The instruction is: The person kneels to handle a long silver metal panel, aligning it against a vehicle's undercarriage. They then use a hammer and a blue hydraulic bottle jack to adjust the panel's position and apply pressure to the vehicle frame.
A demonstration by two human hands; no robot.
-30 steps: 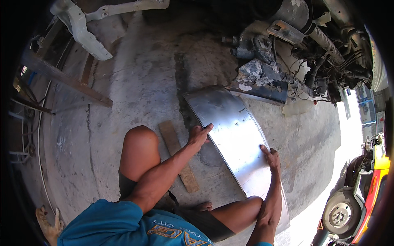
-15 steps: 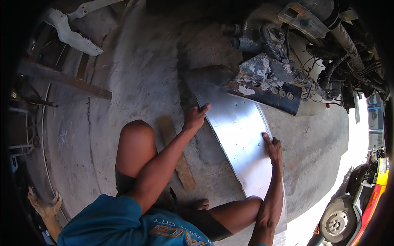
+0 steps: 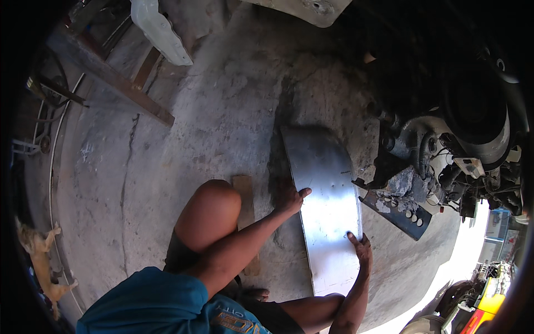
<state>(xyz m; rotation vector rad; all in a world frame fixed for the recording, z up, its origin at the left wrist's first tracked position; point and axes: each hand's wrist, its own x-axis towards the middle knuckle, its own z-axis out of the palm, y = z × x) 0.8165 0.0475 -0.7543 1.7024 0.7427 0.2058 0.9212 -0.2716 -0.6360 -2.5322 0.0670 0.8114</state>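
Note:
A long, shiny sheet metal panel [image 3: 329, 167] with a rounded far end slants across the floor in front of me. My left hand [image 3: 292, 200] grips its left edge, thumb on the upper face and the other fingers mostly hidden. Lower down, my right hand [image 3: 361, 250] is closed on the right edge, its thumb also on top. The panel's near end reaches my bent right leg. Just right of the panel sits a dark metal bracket [image 3: 409, 220] with round holes and flaky, crusted material on it.
Vehicle underparts [image 3: 478, 128] with loose wires fill the right side. A wooden strip [image 3: 243, 195] lies beside my left knee. Rusty steel beams [image 3: 119, 83] and a pale metal piece [image 3: 161, 30] are far left. A tan-furred animal [image 3: 43, 261] lies at the left rim.
My view has shifted, so the scene sits differently. The panel's far end now shows whole, and the bracket appears beside its right edge instead of overlapping it. Both hands keep their hold.

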